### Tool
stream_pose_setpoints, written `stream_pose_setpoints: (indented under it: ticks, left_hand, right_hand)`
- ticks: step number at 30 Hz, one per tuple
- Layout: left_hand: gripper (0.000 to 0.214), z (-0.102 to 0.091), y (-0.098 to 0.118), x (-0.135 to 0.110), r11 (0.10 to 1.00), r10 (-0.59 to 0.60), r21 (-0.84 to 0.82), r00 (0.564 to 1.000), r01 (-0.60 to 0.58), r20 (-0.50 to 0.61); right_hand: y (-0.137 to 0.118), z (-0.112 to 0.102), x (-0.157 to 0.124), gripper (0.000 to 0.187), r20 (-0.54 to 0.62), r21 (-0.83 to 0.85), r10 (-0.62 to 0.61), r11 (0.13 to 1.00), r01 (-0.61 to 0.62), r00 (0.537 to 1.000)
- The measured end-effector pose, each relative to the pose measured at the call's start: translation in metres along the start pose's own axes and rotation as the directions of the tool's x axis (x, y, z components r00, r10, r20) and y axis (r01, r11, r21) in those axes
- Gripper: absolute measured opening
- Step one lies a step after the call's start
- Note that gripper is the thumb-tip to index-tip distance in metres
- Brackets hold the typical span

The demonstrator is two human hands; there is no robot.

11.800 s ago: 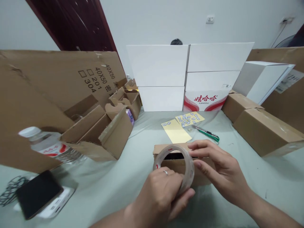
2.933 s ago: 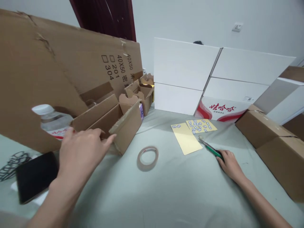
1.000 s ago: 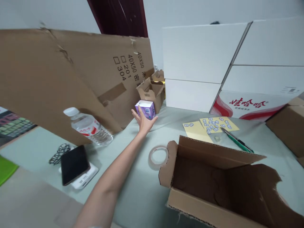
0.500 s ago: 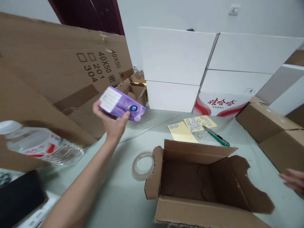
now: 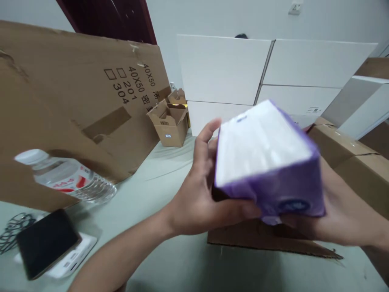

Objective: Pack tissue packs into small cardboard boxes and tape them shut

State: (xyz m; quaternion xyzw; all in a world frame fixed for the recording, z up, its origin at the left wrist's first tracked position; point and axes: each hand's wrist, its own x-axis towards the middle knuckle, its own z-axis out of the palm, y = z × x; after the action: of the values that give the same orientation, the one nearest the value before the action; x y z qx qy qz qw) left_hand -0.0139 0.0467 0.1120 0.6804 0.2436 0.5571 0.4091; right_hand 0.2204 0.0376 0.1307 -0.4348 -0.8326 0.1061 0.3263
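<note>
Purple and white, the pack (image 5: 264, 148) is now gripped between the left hand (image 5: 199, 196) and the right hand (image 5: 338, 207), over the mostly hidden cardboard box (image 5: 258, 240). Half a second earlier it was held by the left hand alone, left of the box, while the right was seen beyond the box's right end.

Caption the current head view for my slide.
Both hands hold a purple-and-white pack that largely hides a cardboard box.

Bottle (image 5: 68, 178) left of the grip, cardboard panel (image 5: 60, 85) behind it; phone (image 5: 48, 243) on white device (image 5: 75, 257) nearer; white panels (image 5: 225, 69) beyond.
</note>
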Motion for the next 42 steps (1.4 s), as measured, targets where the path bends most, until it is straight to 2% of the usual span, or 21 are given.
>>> stream_pose_setpoints:
  ticks: [2,4,6,8,10,11,14,15,17,19,20,22,24,26,28,30,32,36,37,39,42]
  left_hand:
    - [0.086,-0.013,-0.006,-0.016,1.0,0.009,0.029,1.0,-0.008,-0.016]
    - [0.064,-0.024,-0.015,-0.035,0.993,0.102,0.073,0.981,-0.091,-0.165]
    - [0.041,-0.029,-0.029,-0.057,0.963,0.264,0.149,0.893,-0.224,-0.364]
    - [0.035,-0.026,-0.045,-0.081,0.928,0.366,0.243,0.813,-0.282,-0.453]
    - [0.044,-0.018,-0.062,-0.104,0.926,0.341,0.301,0.845,-0.228,-0.411]
    - [0.05,-0.013,-0.07,-0.114,0.928,0.31,0.318,0.874,-0.193,-0.375]
    - [0.062,0.001,-0.085,-0.133,0.94,0.229,0.318,0.918,-0.122,-0.324]
    - [0.065,0.005,-0.087,-0.136,0.946,0.213,0.306,0.921,-0.111,-0.325]
    - [0.066,0.01,-0.087,-0.136,0.954,0.192,0.282,0.929,-0.101,-0.316]
    - [0.066,0.012,-0.085,-0.133,0.953,0.178,0.289,0.944,-0.094,-0.278]
    - [0.067,0.013,-0.084,-0.131,0.948,0.169,0.305,0.955,-0.09,-0.244]
    - [0.067,0.012,-0.083,-0.127,0.925,0.162,0.369,0.975,-0.095,-0.154]
    - [0.06,0.011,-0.083,-0.123,0.876,0.166,0.47,0.984,-0.113,-0.072]
    - [0.047,0.012,-0.084,-0.118,0.804,0.182,0.58,0.983,-0.134,-0.025]
    - [0.031,0.016,-0.086,-0.112,0.755,0.197,0.642,0.98,-0.137,-0.022]
    - [0.022,0.024,-0.088,-0.107,0.757,0.206,0.644,0.975,-0.108,-0.078]
    - [0.02,0.033,-0.089,-0.103,0.797,0.178,0.603,0.965,-0.027,-0.193]
    - [0.015,0.045,-0.09,-0.102,0.862,0.032,0.476,0.918,0.175,-0.396]
    - [0.017,0.046,-0.091,-0.102,0.869,-0.005,0.443,0.898,0.222,-0.44]
    - [0.037,0.046,-0.092,-0.102,0.876,-0.091,0.365,0.851,0.316,-0.518]
    - [0.06,0.04,-0.092,-0.098,0.869,-0.266,0.26,0.84,0.421,-0.473]
  right_hand:
    - [0.011,0.0,-0.019,0.114,0.044,-0.067,-0.04,0.997,0.043,0.998]
    - [0.025,-0.002,-0.041,0.113,0.083,-0.14,-0.071,0.987,0.083,0.994]
    - [0.035,-0.003,-0.056,0.11,0.167,-0.211,-0.108,0.967,0.143,0.98]
    - [0.039,-0.005,-0.063,0.104,0.274,-0.252,-0.133,0.946,0.205,0.952]
    - [0.04,-0.01,-0.065,0.092,0.313,-0.256,-0.122,0.944,0.207,0.942]
    - [0.042,-0.013,-0.066,0.084,0.279,-0.248,-0.099,0.953,0.171,0.955]
    - [0.058,-0.019,-0.073,0.059,0.033,-0.152,0.089,0.985,-0.083,0.995]
    - [0.068,-0.017,-0.077,0.053,-0.055,-0.056,0.185,0.981,-0.188,0.981]
    - [0.091,-0.008,-0.089,0.049,-0.151,0.227,0.382,0.911,-0.344,0.912]
    - [0.114,0.009,-0.103,0.05,-0.11,0.464,0.524,0.778,-0.423,0.844]
    - [0.122,0.019,-0.109,0.053,-0.06,0.515,0.561,0.725,-0.456,0.825]
    - [0.132,0.039,-0.118,0.063,0.053,0.56,0.572,0.662,-0.499,0.819]
    - [0.131,0.054,-0.12,0.074,0.133,0.602,0.534,0.626,-0.497,0.835]
    - [0.126,0.064,-0.116,0.08,0.151,0.63,0.514,0.609,-0.483,0.845]
    - [0.122,0.07,-0.111,0.077,0.106,0.645,0.516,0.616,-0.454,0.85]
    - [0.12,0.072,-0.106,0.065,0.054,0.674,0.49,0.625,-0.394,0.87]
    - [0.121,0.072,-0.103,0.047,0.035,0.689,0.446,0.637,-0.345,0.894]
    - [0.123,0.066,-0.102,0.017,0.077,0.63,0.411,0.686,-0.364,0.908]
    - [0.123,0.064,-0.102,0.017,0.086,0.626,0.412,0.686,-0.371,0.907]
    - [0.124,0.061,-0.103,0.027,0.115,0.646,0.417,0.658,-0.387,0.902]
    - [0.122,0.061,-0.105,0.041,0.146,0.683,0.385,0.627,-0.375,0.911]
